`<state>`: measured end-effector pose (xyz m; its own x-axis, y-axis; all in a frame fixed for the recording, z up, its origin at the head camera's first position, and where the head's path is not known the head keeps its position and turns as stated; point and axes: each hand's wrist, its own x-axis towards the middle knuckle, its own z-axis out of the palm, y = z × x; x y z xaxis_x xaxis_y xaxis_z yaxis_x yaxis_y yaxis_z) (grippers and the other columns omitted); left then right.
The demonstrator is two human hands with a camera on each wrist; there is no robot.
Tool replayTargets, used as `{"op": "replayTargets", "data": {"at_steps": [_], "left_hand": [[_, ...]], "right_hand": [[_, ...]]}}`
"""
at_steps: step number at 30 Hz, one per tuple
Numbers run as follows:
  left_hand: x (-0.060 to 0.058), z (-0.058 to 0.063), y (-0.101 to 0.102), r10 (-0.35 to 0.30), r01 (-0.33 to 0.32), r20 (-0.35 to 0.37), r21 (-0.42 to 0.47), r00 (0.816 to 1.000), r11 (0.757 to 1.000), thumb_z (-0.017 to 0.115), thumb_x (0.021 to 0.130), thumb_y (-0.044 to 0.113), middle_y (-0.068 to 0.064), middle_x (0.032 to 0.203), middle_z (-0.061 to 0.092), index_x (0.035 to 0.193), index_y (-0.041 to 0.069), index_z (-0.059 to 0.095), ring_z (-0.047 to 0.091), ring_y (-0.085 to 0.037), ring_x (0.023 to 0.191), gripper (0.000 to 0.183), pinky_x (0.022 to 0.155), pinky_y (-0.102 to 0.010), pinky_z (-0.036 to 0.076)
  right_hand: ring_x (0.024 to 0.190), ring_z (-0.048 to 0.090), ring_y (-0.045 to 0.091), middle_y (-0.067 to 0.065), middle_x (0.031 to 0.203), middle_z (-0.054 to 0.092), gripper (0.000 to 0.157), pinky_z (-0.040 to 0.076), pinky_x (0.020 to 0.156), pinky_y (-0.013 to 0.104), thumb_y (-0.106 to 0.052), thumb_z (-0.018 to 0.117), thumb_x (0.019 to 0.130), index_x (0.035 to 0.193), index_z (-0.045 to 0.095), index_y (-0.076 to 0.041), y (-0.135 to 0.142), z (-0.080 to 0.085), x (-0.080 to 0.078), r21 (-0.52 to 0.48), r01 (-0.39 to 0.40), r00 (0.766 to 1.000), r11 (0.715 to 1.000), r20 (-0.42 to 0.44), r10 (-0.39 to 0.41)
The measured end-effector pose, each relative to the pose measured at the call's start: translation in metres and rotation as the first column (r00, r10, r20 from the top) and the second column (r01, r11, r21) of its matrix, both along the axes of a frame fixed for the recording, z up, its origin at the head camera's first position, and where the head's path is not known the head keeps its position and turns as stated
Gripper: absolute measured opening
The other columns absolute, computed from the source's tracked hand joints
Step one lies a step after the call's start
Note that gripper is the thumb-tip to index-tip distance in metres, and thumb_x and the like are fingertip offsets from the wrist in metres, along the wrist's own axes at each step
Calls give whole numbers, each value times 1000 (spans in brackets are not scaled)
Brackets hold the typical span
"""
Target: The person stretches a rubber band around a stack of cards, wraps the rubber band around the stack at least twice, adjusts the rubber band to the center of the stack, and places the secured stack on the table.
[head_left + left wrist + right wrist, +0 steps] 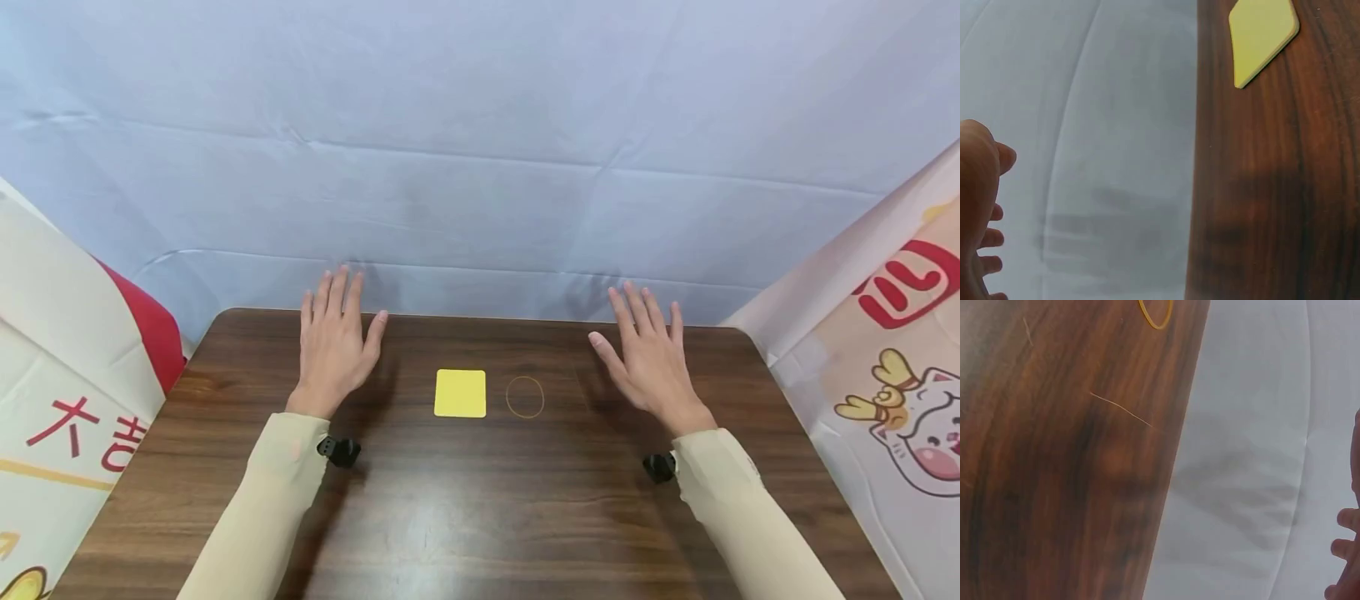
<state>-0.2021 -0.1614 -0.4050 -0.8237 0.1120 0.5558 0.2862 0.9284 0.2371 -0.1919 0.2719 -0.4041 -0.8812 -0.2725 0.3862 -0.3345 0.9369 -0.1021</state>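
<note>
A yellow square pad (460, 393) with rounded corners lies flat on the dark wooden table; part of it shows as a yellow piece (1264, 37) in the left wrist view. Just right of it is a thin yellow rubber band (543, 398), whose lower loop (1159, 327) shows in the right wrist view. My left hand (335, 346) is left of the pad, palm down, fingers spread and holding nothing. To the right of the band, my right hand (651, 357) is likewise palm down with spread fingers and nothing in it. Both hands cast shadows and appear raised over the table.
The wooden table (465, 533) ends at a pale hanging cloth (465, 208) behind it. Printed cloths stand on the left (67, 400) and on the right (885, 417). A black wrist strap device (345, 452) is on the left wrist, another (659, 468) on the right.
</note>
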Motion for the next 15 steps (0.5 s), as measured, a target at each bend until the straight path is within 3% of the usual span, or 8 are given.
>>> {"op": "replayTargets", "data": {"at_steps": [7,15], "left_hand": [[1,-13,7,-38,39,-8,66,999,997,50,93,40,-19,136,42,137,1,42,35,-38,127,59,98,-58,28],[7,-33,18,-90,74,108,147,990,986,53,93,39,-18,127,48,132,2,47,42,-38,117,54,88,-55,36]], "right_hand": [[126,35,37,16,137,41,60,19,102,60,-46,45,96,145,33,-13,-7,-14,8,-86,-39,999,996,-15,38],[112,47,36,15,118,54,54,33,91,56,-48,43,96,133,49,-9,-20,-30,17,-101,-38,997,994,66,45]]}}
